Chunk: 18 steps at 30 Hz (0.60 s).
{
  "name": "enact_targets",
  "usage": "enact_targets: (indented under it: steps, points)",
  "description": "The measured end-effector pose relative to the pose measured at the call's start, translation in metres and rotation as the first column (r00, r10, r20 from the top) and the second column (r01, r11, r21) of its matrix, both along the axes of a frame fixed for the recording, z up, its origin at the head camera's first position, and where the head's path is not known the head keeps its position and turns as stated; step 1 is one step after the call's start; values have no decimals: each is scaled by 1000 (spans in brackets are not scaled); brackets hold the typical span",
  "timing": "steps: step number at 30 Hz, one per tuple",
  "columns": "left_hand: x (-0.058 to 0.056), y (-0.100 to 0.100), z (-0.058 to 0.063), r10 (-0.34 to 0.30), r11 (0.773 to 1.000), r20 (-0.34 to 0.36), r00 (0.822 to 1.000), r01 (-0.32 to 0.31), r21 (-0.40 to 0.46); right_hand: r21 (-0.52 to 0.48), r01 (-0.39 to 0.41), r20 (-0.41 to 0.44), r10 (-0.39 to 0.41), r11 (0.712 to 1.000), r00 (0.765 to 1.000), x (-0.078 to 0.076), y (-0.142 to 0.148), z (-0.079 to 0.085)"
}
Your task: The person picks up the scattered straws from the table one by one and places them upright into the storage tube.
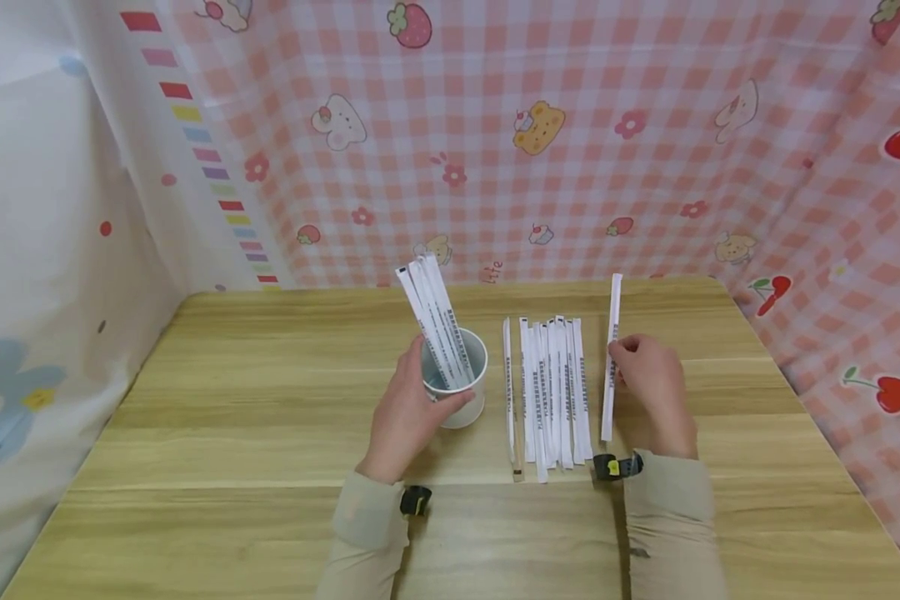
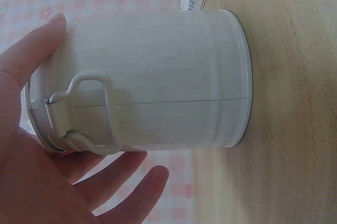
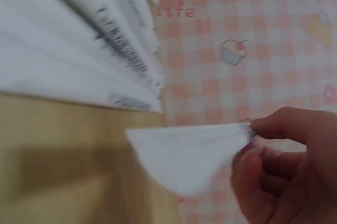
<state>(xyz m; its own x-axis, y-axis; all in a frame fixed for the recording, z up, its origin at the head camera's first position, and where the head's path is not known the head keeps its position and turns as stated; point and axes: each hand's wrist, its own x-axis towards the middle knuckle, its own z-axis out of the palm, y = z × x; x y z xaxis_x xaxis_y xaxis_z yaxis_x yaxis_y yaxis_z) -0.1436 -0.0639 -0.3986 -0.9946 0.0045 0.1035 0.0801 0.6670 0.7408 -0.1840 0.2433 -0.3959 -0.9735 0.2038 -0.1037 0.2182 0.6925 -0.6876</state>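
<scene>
A small white metal bucket (image 1: 465, 414) with a side handle (image 2: 108, 105) stands upright on the table. My left hand (image 1: 407, 417) holds it near the rim, thumb on one side and fingers round the other. Several slim white paper-wrapped sticks (image 1: 438, 325) with black print lean in the bucket, their tops well above the rim. To the right, my right hand (image 1: 654, 377) pinches one more paper-wrapped stick (image 1: 608, 408) between thumb and fingertips. In the right wrist view that stick (image 3: 184, 153) looks blurred, with one end towards the camera.
Between the bucket and my right hand, several more wrapped sticks (image 1: 547, 392) lie side by side on the wooden table (image 1: 270, 417). A brownish strip (image 1: 518, 473) shows among them. Behind the table hangs a pink checked cloth (image 1: 480, 125); cloth also closes off both sides.
</scene>
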Motion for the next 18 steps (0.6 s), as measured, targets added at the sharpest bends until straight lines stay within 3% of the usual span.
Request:
enact_targets:
  steps: [4, 7, 9, 12, 15, 18]
  points:
    - [0, 0, 0, -7, 1000, -4, 1000, 7, -1, -47, 34, -221, -44, 998, 974, 4, -10, 19]
    - [0, -1, 0, -10, 1000, -5, 1000, 10, 3, -71, 38, -389, -63, 997, 919, 9, -23, 35]
    - [0, -1, 0, -12, 1000, -4, 1000, 12, 4, -83, 25, -496, -64, 996, 866, 12, -32, 44]
    - [0, -1, 0, -11, 1000, -2, 1000, 11, 4, -156, -26, -637, -81, 987, 767, 18, -47, 55]
    - [0, -1, 0, -9, 1000, 2, 1000, 9, 4, -244, -129, -732, -95, 961, 675, 24, -61, 65]
    - [0, -1, 0, -10, 1000, 2, 1000, 10, 7, -287, -233, -790, -92, 929, 606, 29, -75, 72]
